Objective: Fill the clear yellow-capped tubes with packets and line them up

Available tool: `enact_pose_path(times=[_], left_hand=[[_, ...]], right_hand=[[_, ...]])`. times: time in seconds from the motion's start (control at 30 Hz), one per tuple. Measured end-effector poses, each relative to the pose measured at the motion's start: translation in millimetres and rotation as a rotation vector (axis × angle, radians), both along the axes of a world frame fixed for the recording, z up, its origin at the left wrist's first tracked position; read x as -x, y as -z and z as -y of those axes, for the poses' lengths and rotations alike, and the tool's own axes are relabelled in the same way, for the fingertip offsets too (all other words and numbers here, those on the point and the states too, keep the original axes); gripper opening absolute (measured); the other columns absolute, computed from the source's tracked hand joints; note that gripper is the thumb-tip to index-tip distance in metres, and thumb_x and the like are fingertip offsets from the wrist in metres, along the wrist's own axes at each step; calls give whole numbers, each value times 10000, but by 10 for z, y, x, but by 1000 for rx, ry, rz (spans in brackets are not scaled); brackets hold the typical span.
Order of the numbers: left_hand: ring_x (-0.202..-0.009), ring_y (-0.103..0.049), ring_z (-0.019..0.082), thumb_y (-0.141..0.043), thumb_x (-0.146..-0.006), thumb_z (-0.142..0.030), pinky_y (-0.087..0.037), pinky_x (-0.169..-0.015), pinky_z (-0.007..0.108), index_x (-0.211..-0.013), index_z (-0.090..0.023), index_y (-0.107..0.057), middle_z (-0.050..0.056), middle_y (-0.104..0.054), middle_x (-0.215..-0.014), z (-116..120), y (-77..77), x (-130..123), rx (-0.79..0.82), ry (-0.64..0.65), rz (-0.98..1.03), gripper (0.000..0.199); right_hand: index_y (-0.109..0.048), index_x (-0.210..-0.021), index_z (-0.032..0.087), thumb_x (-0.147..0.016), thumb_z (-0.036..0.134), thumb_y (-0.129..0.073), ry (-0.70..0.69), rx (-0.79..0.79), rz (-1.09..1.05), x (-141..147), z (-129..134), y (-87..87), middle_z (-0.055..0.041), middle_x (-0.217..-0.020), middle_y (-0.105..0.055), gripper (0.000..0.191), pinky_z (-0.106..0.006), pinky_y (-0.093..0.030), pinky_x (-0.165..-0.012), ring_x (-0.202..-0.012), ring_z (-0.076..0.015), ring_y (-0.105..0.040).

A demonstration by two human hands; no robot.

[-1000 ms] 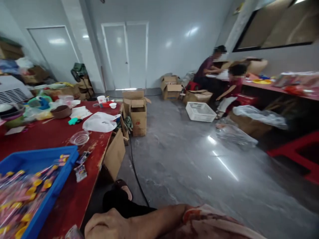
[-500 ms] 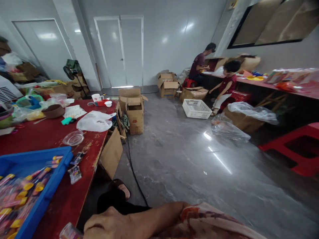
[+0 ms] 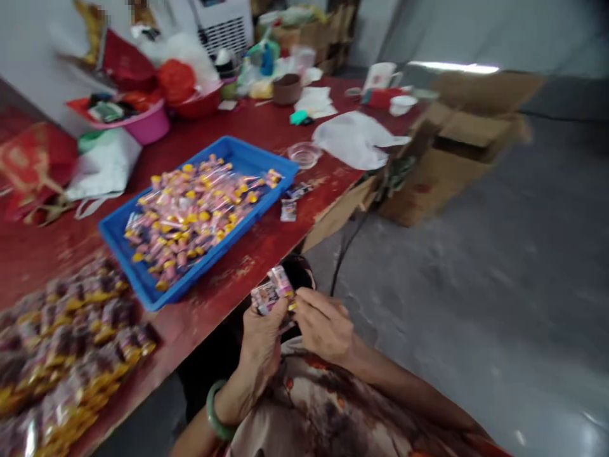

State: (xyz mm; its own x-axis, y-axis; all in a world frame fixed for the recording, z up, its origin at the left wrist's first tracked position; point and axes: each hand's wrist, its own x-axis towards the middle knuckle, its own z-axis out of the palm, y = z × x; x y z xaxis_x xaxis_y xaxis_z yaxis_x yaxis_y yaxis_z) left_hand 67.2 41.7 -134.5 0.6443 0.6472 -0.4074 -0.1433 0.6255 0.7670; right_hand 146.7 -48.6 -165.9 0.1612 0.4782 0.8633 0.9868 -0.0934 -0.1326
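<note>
Above my lap, my left hand [image 3: 261,336], with a green bangle at the wrist, is closed on a small printed packet [image 3: 263,297]. A small clear tube with a pink and purple printed label [image 3: 280,281] stands tilted beside the packet, its lower yellow end between my two hands. The fingertips of my right hand [image 3: 326,324] are pinched together at that yellow end. On the table to the left, a blue tray [image 3: 178,289] holds many loose tubes [image 3: 190,216] with yellow caps. Rows of similar filled tubes [image 3: 71,355] lie closer to me, blurred.
On the red table [image 3: 228,273] beyond the tray lie loose packets [image 3: 288,210], a clear round lid [image 3: 304,155] and a white plastic bag [image 3: 354,139]. A pink basin [image 3: 147,124] stands at the back left. An open cardboard box [image 3: 428,184] sits on the floor.
The view has swung left and down towards the table and my lap. My left hand has come into view, and both hands are now together at the packet and tube.
</note>
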Motion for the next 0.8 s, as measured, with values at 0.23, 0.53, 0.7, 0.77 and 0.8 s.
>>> enact_pose_path(times=[0.23,0.53,0.7,0.77,0.8], left_hand=[[-593,-640,127,-856,-615,-346,-520,-586,233,-814,-158,-703,29,-719,-750,-143,14,202,88,-35,100,313],[-595,-646,107,-807,-703,-287,-537,-601,208,-811,-145,-720,26,-715,-745,-380,-24,532,138,-158,219,198],[-594,-647,105,-802,-710,-281,-546,-610,209,-801,-144,-723,20,-714,-737,-422,2,634,129,-200,241,182],[-604,-653,110,-808,-702,-279,-552,-618,215,-804,-151,-725,17,-716,-739,-433,24,660,122,-206,240,184],[-614,-657,114,-812,-696,-277,-552,-617,215,-808,-155,-725,17,-718,-746,-437,33,671,116,-210,238,187]], right_hand=[[-641,-1089,173,-829,62,-623,-132,-27,25,-28,-186,-135,-44,-870,-706,284,-249,-589,-745,-858,-173,-688],[-650,-1092,197,-780,17,-648,-449,-38,-444,180,-569,-180,-79,-979,-688,360,-328,-595,-720,-851,-195,-678],[-661,-1055,200,-786,29,-657,-447,-7,-399,269,-664,-168,-74,-977,-696,319,-331,-592,-728,-852,-192,-682],[-651,-1080,201,-791,42,-662,-421,-12,-342,292,-687,-178,-69,-965,-702,330,-317,-592,-727,-845,-191,-689],[-646,-1090,204,-793,45,-662,-410,-12,-286,303,-695,-186,-62,-953,-706,337,-308,-593,-729,-848,-192,-694]])
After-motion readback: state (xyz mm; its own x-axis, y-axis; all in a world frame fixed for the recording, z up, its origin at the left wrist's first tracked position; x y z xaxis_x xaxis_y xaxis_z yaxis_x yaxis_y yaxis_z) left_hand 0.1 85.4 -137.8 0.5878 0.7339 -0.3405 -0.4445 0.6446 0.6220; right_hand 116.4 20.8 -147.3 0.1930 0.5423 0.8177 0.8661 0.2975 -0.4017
